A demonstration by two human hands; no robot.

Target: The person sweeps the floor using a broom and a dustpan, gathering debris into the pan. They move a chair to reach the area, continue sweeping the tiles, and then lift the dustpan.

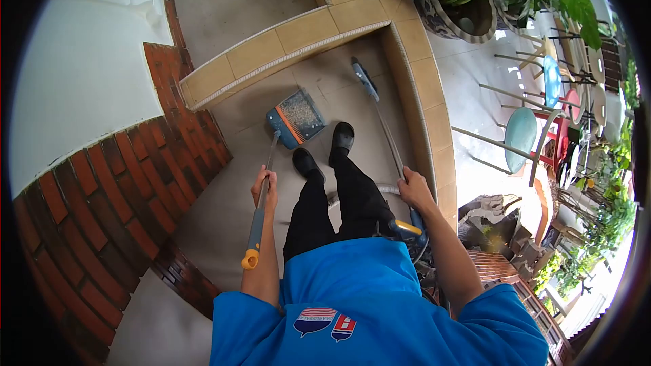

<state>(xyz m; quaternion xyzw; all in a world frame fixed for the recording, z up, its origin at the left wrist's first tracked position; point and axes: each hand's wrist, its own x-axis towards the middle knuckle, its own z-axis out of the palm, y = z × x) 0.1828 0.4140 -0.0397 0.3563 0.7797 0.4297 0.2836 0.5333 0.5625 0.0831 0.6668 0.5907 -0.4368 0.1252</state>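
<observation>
The person stands on a tiled floor (224, 224) boxed in by a low tan ledge (298, 41) ahead and to the right, with a red brick wall (102, 190) curving along the left. The left hand (264, 188) has its fingers wrapped tight round the long handle (261, 203) of a blue dustpan (296, 118), which sits flat on the floor just ahead of the 2 black shoes (325, 149), its tray already speckled with grit. The right hand (413, 188) is closed round the shaft of a broom (380, 122), whose head (365, 78) rests on the floor near the far right corner, close to the ledge and well apart from the pan.

To sweep well from here, my judgement is that the pan's lip should stay pressed flat against the floor so dust cannot slip under it, and the broom should come toward the pan in short, low strokes rather than flicks. Holding the pan handle steady while the broom moves matters most, since the tray is already loaded and a tilt could spill it.
</observation>
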